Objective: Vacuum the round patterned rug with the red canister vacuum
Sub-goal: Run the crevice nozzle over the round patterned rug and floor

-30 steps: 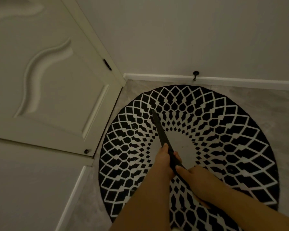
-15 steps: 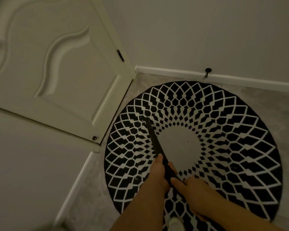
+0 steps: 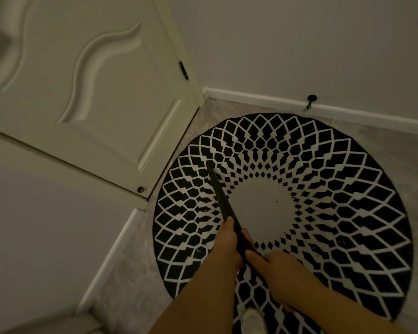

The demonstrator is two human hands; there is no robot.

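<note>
My forearms cover the near part of the rug [image 3: 323, 189]. Behind my fingers [image 3: 247, 238] the black wand [image 3: 223, 203] vanishes under my right hand [image 3: 282, 276]. My shoe [image 3: 252, 320] is cut off below.

Matt woven rug [image 3: 336, 189], glossy door [image 3: 111, 92]
</note>
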